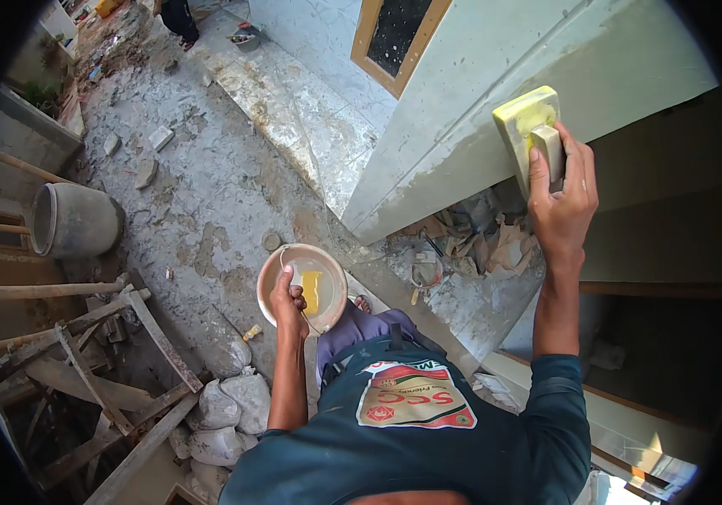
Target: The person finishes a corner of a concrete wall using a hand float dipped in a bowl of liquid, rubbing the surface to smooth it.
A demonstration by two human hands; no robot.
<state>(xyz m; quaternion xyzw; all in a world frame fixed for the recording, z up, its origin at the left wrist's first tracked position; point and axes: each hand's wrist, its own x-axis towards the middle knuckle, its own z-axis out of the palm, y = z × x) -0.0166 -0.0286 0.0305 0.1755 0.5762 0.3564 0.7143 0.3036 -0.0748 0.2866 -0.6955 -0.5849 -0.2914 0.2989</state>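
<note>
My right hand (564,195) is raised on the right, fingers closed around the handle of a yellow-edged plastering float (524,114). The float is held up to the smooth grey plastered wall (453,156); whether its face touches the wall is hard to tell. In front of my body my left hand (287,301) grips the thin wire handle of a pale round bucket (341,282). Inside the bucket, cloudy water surrounds a yellow strip (311,295), which may be a reflection or a sponge.
A large grey barrel (83,220) lies at left above a rough wooden trestle (83,370). Filled sacks (226,412) are piled near my left side. Torn paper and rubble (495,248) sit below the wall. Another person (177,18) stands far off.
</note>
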